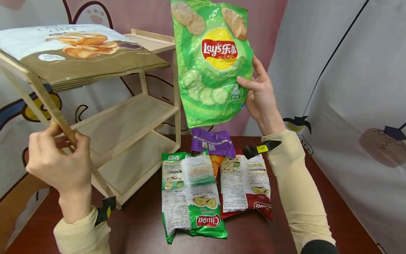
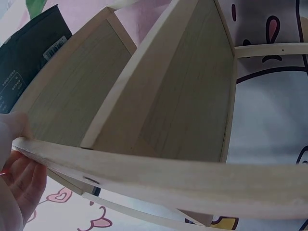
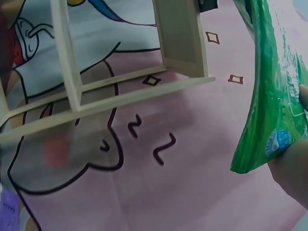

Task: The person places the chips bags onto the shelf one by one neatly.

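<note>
My right hand (image 1: pixel 261 95) holds a green Lay's chip bag (image 1: pixel 219 67) up by its right edge, thumb across the front. The right wrist view shows this bag (image 3: pixel 269 96) edge-on, beside the wooden shelf. With curled fingers, my left hand (image 1: pixel 61 158) grips the front post of the light wooden shelf (image 1: pixel 127 116); the left wrist view has the thumb and fingers around the post (image 2: pixel 144 173). A white and brown chip bag (image 1: pixel 95 53) lies flat on the shelf's top tier, to the left of the green bag and apart from it.
On the dark red table (image 1: pixel 136 229) lie a green Chuba bag (image 1: pixel 191 194), a red Chuba bag (image 1: pixel 245 187), a purple bag (image 1: pixel 212 141) and a partly hidden orange bag (image 1: pixel 216 162). A printed cloth (image 1: pixel 342 88) hangs behind and at the right.
</note>
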Demonstrator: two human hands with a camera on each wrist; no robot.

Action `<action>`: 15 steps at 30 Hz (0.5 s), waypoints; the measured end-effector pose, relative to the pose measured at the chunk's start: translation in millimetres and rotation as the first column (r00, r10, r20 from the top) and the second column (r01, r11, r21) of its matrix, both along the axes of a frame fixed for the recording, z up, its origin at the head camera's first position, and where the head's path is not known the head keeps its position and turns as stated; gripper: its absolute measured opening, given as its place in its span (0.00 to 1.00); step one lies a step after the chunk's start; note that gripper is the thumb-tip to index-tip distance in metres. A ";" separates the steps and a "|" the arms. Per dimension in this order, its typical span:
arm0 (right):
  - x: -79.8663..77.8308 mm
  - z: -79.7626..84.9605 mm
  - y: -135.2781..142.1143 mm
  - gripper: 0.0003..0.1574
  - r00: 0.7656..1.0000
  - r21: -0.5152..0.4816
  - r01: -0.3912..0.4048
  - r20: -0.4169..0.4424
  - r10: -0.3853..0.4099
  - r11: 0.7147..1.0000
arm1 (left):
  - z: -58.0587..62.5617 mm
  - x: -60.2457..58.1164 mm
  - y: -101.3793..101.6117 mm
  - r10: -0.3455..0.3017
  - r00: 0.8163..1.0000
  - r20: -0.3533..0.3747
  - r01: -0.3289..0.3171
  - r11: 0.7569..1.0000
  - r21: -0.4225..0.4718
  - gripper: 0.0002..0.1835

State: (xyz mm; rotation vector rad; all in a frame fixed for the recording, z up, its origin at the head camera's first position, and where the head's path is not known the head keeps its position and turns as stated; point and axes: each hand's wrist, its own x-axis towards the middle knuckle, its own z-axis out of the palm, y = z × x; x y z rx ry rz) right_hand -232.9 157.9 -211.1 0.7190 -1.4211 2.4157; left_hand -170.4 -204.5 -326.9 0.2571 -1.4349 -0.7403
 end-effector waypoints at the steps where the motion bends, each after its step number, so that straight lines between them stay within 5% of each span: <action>1: -1.4 3.8 -3.5 0.39 1.000 -0.010 -0.013 0.001 0.013 1.000 | 0.2 -0.2 0.2 0.002 1.000 -0.001 -0.002 1.000 -0.001 0.14; 15: -8.8 37.6 -62.0 0.38 0.988 -0.039 -0.119 0.096 0.123 0.992 | 0.4 0.0 -0.2 -0.007 1.000 -0.004 0.007 1.000 0.004 0.14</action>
